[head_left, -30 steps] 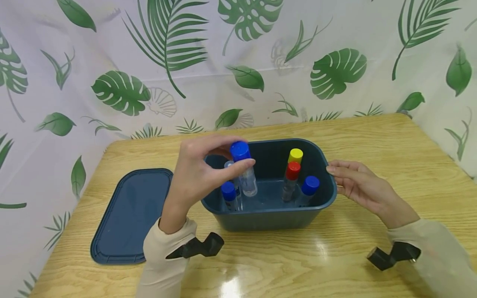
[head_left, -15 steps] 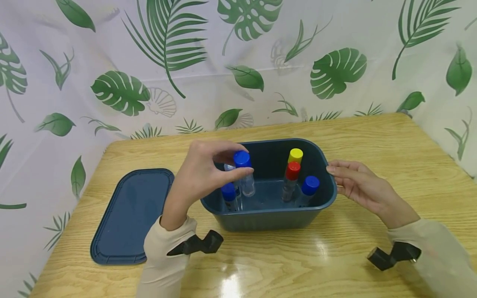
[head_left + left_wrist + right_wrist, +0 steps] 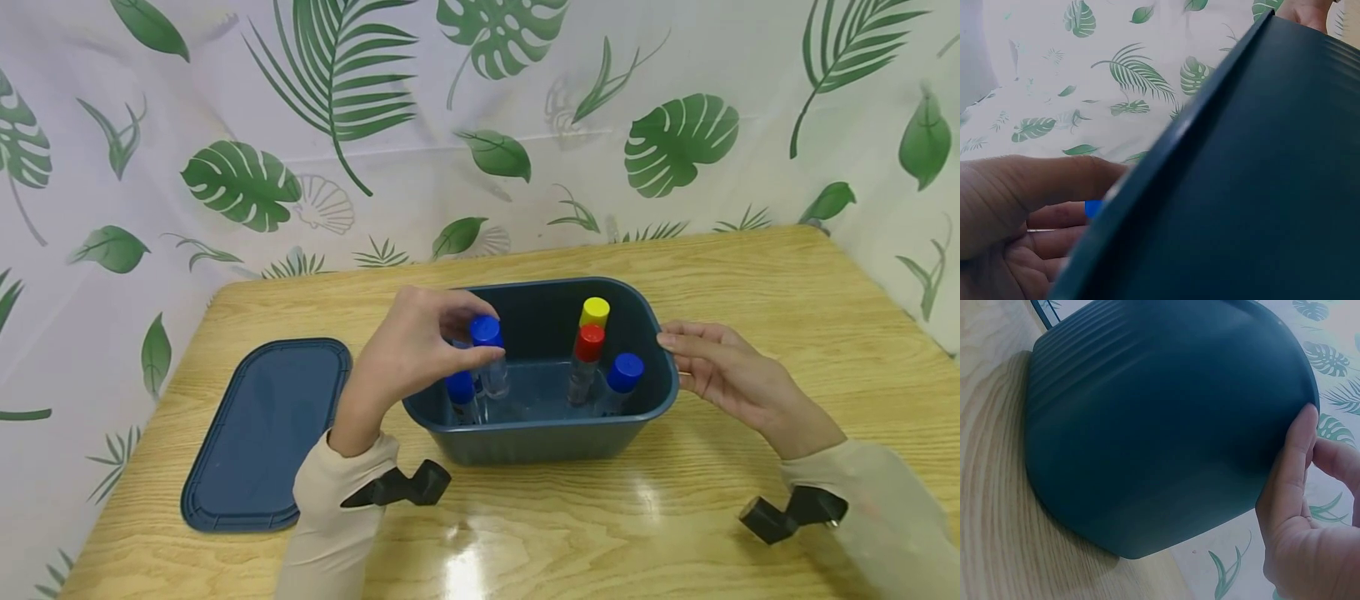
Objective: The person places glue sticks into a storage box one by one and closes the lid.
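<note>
Inside a dark blue plastic bin (image 3: 540,442), my left hand (image 3: 420,342) pinches a clear bottle by its blue cap (image 3: 486,330), between thumb and fingers. The bottle's clear body (image 3: 495,380) hangs upright, low in the bin; whether it touches the floor I cannot tell. Beside it stands another blue-capped bottle (image 3: 461,392), and a further one behind is mostly hidden by the hand. My right hand (image 3: 738,383) grips the bin's right rim, seen closer in the right wrist view, with fingertips (image 3: 1304,425) at the edge. In the left wrist view, the bin wall (image 3: 1241,175) hides most of the held bottle.
At the bin's right end stand a yellow-capped bottle (image 3: 595,312), a red-capped bottle (image 3: 588,346) and a blue-capped bottle (image 3: 624,375). A flat dark blue lid (image 3: 266,433) lies left on the wooden table (image 3: 585,533). A leaf-patterned cloth (image 3: 420,192) hangs behind.
My left hand has lowered the blue-capped bottle deeper into the bin and shifted slightly right, then a touch back left. The right hand stays at the rim.
</note>
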The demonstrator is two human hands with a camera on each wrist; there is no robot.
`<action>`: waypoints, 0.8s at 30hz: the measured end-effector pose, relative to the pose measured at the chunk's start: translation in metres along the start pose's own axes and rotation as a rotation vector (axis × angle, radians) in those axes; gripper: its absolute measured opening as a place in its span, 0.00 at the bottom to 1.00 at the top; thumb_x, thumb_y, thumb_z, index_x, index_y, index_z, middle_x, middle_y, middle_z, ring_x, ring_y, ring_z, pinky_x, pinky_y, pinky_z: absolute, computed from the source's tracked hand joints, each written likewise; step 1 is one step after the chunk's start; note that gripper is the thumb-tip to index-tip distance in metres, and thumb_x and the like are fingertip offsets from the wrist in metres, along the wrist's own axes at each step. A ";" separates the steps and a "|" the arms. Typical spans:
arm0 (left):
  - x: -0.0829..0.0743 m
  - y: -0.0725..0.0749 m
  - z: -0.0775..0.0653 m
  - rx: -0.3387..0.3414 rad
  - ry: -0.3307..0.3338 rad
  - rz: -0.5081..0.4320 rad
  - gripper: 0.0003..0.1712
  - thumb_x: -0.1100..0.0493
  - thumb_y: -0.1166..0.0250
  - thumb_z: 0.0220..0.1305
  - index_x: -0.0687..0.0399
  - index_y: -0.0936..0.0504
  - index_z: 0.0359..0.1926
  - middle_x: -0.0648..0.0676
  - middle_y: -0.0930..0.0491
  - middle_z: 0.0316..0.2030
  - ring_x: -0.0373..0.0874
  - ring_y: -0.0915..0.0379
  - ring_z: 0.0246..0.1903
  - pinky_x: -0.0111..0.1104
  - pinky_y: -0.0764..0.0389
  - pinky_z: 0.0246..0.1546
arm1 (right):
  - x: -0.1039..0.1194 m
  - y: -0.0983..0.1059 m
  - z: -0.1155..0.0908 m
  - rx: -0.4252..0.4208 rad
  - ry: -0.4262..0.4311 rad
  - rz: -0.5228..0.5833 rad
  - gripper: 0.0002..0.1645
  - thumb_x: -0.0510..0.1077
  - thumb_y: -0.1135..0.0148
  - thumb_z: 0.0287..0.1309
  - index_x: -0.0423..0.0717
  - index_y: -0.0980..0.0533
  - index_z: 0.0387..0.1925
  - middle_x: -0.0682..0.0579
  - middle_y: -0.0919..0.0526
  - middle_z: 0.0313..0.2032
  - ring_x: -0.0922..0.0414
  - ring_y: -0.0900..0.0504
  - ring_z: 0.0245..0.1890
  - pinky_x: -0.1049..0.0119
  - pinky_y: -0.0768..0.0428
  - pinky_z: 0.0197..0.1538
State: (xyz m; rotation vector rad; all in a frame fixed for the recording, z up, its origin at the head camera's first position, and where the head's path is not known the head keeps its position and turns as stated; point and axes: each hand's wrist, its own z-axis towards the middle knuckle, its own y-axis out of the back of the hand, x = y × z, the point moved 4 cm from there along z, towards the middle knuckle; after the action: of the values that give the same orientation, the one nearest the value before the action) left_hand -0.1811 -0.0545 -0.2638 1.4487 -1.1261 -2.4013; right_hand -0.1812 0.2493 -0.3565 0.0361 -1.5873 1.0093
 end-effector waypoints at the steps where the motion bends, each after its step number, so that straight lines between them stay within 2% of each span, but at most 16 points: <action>1: 0.000 -0.001 0.000 0.007 -0.001 0.004 0.15 0.62 0.25 0.52 0.62 0.16 0.41 0.54 0.16 0.32 0.40 0.18 0.30 0.31 0.16 0.36 | 0.000 0.000 0.000 -0.004 0.000 -0.001 0.20 0.29 0.63 0.72 0.35 0.23 0.47 0.46 0.17 0.41 0.56 0.15 0.41 0.65 0.16 0.45; 12: 0.004 -0.008 0.004 0.077 0.027 0.098 0.15 0.60 0.25 0.51 0.60 0.15 0.40 0.52 0.16 0.32 0.40 0.20 0.31 0.29 0.18 0.37 | -0.001 0.001 0.000 0.000 0.008 -0.005 0.21 0.29 0.64 0.72 0.35 0.22 0.47 0.47 0.17 0.41 0.56 0.15 0.41 0.66 0.16 0.44; 24: 0.012 -0.012 0.007 0.133 0.081 0.136 0.14 0.61 0.25 0.52 0.61 0.16 0.40 0.54 0.16 0.33 0.42 0.20 0.32 0.29 0.18 0.35 | 0.000 0.000 0.000 0.012 0.011 -0.012 0.21 0.29 0.64 0.72 0.34 0.23 0.48 0.46 0.17 0.41 0.56 0.15 0.41 0.65 0.16 0.45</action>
State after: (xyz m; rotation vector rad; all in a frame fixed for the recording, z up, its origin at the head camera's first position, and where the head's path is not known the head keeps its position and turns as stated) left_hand -0.1901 -0.0472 -0.2778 1.4421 -1.3406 -2.1940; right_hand -0.1814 0.2491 -0.3569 0.0485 -1.5694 1.0081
